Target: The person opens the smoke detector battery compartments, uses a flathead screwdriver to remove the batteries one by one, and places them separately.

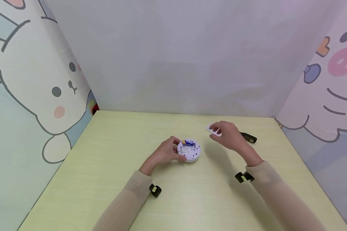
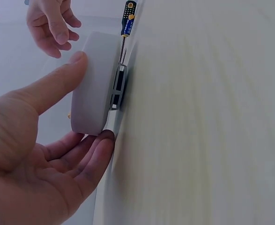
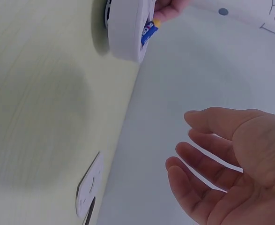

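Observation:
My left hand (image 1: 164,151) grips a round white smoke alarm (image 1: 193,155) by its side, thumb at the near edge and fingers round the far side. Its back faces up, and a blue battery with a yellow end (image 1: 188,143) shows in the open compartment. The slotted dark front part (image 2: 119,86) is underneath, close to the tabletop. My right hand (image 3: 235,159) hovers to the right with fingers loosely bent and nothing between them. Below it a flat white plate (image 3: 91,185) lies on the table, partly hidden by the fingers in the head view.
Behind my right hand lies a screwdriver with a black dotted handle (image 1: 248,138), its shaft (image 2: 123,49) pointing toward the plate. The pale wooden table (image 1: 127,134) ends at a whitish back wall (image 1: 173,86). Cartoon-printed side panels (image 1: 31,96) stand left and right.

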{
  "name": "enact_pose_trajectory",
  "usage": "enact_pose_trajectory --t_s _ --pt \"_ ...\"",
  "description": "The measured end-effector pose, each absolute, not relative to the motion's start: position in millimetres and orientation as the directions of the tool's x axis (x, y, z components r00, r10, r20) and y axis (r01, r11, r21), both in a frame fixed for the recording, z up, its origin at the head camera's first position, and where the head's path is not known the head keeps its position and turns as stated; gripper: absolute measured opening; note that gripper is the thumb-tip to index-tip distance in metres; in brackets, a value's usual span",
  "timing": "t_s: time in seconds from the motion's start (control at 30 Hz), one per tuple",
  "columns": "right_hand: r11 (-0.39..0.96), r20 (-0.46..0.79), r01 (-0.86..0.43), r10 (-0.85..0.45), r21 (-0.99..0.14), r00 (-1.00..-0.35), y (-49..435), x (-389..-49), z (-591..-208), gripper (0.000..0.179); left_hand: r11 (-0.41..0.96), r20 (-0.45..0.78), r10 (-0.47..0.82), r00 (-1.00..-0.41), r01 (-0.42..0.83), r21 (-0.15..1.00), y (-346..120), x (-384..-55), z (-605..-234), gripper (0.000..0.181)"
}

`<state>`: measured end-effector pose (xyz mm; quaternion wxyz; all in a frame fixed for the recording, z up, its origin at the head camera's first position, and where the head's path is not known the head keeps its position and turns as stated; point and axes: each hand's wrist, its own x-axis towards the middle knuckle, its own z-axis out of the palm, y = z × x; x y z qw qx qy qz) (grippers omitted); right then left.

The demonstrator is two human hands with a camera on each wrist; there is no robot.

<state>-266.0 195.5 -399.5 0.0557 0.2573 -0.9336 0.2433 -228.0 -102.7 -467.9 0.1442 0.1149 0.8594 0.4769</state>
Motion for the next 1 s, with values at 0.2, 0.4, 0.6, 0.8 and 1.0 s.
enact_pose_trajectory --t_s 0.2,0.4,0.6,0.8,1.0 --pt "0.72 0.245 -0.547 -0.49 -0.427 -0.837 169.0 -263.7 -403.0 0.024 0.514 -0.149 0.335 -0.93 0.048 0.857 -102.8 -228.5 -467.4 0.074" --pt "0.696 0.235 -0.561 -0.513 -0.449 -0.825 148.8 -262.5 -409.5 0.026 0.513 -0.141 0.342 -0.929 0.058 0.856 -103.8 -227.8 -465.8 0.072" --pt "0.681 0.197 -0.555 -0.533 -0.477 -0.823 132.9 -263.4 -417.8 0.027 0.514 -0.13 0.356 -0.926 0.078 0.854 -105.9 -228.0 -466.9 0.071" --pt "0.687 0.174 -0.541 -0.531 -0.485 -0.83 123.2 -263.7 -423.4 0.027 0.502 -0.123 0.364 -0.923 0.083 0.861 -106.2 -228.3 -467.3 0.07" --pt "0.68 0.161 -0.539 -0.538 -0.497 -0.828 116.2 -263.0 -426.4 0.026 0.497 -0.12 0.369 -0.922 0.086 0.864 -106.1 -228.7 -466.7 0.07"
